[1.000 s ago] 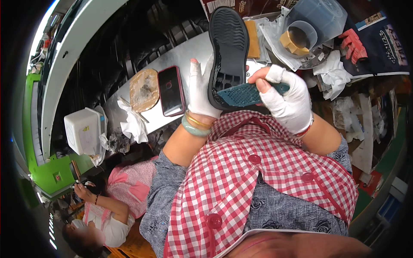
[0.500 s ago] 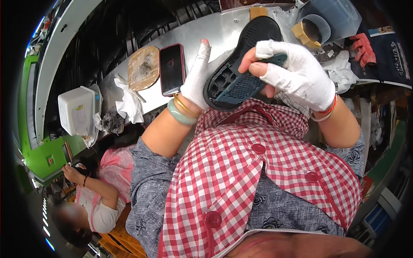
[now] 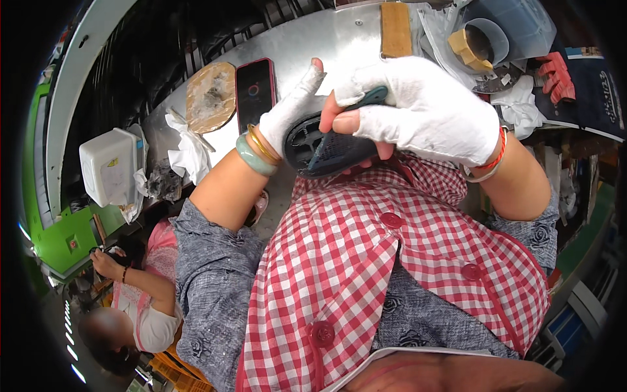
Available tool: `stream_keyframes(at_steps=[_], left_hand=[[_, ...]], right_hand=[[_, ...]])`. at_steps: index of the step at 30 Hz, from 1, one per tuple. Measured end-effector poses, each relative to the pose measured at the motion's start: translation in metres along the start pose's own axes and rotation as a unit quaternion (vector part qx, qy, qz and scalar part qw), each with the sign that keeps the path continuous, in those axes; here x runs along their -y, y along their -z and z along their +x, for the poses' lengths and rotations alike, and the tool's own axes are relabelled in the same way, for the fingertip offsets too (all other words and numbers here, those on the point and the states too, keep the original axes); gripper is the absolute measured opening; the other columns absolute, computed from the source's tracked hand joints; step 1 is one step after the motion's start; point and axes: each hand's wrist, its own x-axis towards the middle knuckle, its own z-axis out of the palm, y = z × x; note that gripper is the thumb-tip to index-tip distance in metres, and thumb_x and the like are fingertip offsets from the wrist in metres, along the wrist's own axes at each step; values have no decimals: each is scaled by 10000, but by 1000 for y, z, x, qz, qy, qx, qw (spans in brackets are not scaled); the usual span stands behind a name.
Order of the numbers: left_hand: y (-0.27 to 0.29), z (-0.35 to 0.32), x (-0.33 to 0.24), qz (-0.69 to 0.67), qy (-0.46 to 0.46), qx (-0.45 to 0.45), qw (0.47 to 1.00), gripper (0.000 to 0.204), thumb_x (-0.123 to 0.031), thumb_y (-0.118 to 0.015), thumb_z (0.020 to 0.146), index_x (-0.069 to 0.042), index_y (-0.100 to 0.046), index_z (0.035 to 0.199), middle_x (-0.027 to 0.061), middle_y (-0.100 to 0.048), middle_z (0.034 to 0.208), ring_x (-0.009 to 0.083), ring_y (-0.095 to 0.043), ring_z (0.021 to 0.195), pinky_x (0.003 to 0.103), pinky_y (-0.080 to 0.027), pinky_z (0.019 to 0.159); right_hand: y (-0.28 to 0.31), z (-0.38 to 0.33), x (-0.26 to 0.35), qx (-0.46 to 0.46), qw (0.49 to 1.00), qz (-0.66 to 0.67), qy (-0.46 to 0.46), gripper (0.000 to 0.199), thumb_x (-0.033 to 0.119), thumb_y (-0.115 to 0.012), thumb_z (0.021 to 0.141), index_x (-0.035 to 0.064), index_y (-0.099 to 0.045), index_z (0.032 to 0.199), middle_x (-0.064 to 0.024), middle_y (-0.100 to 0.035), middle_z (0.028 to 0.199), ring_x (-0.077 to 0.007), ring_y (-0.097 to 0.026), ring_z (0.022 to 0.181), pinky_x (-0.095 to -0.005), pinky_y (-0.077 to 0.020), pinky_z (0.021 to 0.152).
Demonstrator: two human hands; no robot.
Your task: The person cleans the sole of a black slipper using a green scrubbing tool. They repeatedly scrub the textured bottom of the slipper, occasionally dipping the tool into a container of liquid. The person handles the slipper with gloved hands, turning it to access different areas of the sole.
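Checked apron: A red-and-white gingham apron (image 3: 339, 261) fills the foreground, worn over a grey patterned shirt (image 3: 215, 287).
Metal worktable: A bare silvery worktable (image 3: 313, 39) curves across the top, beyond the hands.
Co-worker: At lower left, a person in a white-sleeved top (image 3: 159, 326) sits near a bright green machine (image 3: 59, 242), one arm raised.
Right hand: The right hand (image 3: 418, 117), in a white glove with bare fingertips, closes thumb and forefinger in a firm pinch on a teal perforated strip (image 3: 336, 149).
Left hand: The left hand (image 3: 287, 111), gloved alike, stands half open, thumb raised and apart, palm against a black shoe sole (image 3: 302, 145) that it holds; its other fingers are largely hidden.
Clear bucket: A translucent plastic bucket (image 3: 526, 26) lies at upper right, a cup (image 3: 499, 39) with a yellow piece (image 3: 467, 47) at its mouth just beside it.
Shoe sole: The sole is tilted just above the apron, between the hands, its hollow side showing.
White tub: A white plastic tub (image 3: 108, 166) stands at the table's left end.
Brown disc: A smudged brown disc (image 3: 212, 98) lies beside a red-edged phone (image 3: 255, 91), near a crumpled white cloth (image 3: 188, 150).
Teal strip: Its mesh end lies over the sole; its rounded end juts past the pinching fingers.
Tan block: A flat tan block (image 3: 396, 29) rests beyond the right hand.
Bangles: Gold (image 3: 263, 145) and pale green (image 3: 253, 157) bangles circle the left wrist.
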Motion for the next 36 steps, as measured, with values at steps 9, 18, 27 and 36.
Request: stream_keyframes(at_steps=[9, 18, 27, 36], left_hand=[[11, -9, -11, 24, 26, 13, 999, 944, -754, -347, 785, 1, -353, 1352, 232, -427, 1325, 276, -488, 1169, 339, -431, 958], [23, -1, -7, -20, 100, 95, 990, 970, -694, -388, 821, 111, -268, 1348, 248, -374, 1360, 302, -443, 1218, 354, -332, 1046], [36, -9, -26, -68, -268, 40, 960, 536, -144, -517, 883, -15, -327, 1368, 162, -439, 1336, 319, -443, 1213, 396, -309, 1061], [14, -32, 63, -278, -58, -64, 957, 597, -578, -287, 917, -168, -391, 1338, 117, -450, 1332, 400, -452, 1181, 455, -491, 754]], right_hand=[[17, -5, -12, -7, 1000, -8, 10, 152, 150, -621, 838, 21, -659, 908, -25, -621, 835, -59, -499, 526, -187, -397, 529], [48, -45, -53, -93, 994, 51, -24, 175, 145, -627, 837, 0, -650, 931, -30, -627, 793, -59, -523, 572, -181, -416, 537], [126, -97, -61, -528, 830, -53, 170, 194, 234, -578, 905, 83, -669, 984, 61, -606, 772, -1, -482, 594, -140, -340, 514], [150, -92, -94, -565, 820, -55, 74, 234, 240, -661, 844, 51, -672, 980, 12, -644, 802, -44, -546, 555, -174, -424, 519]])
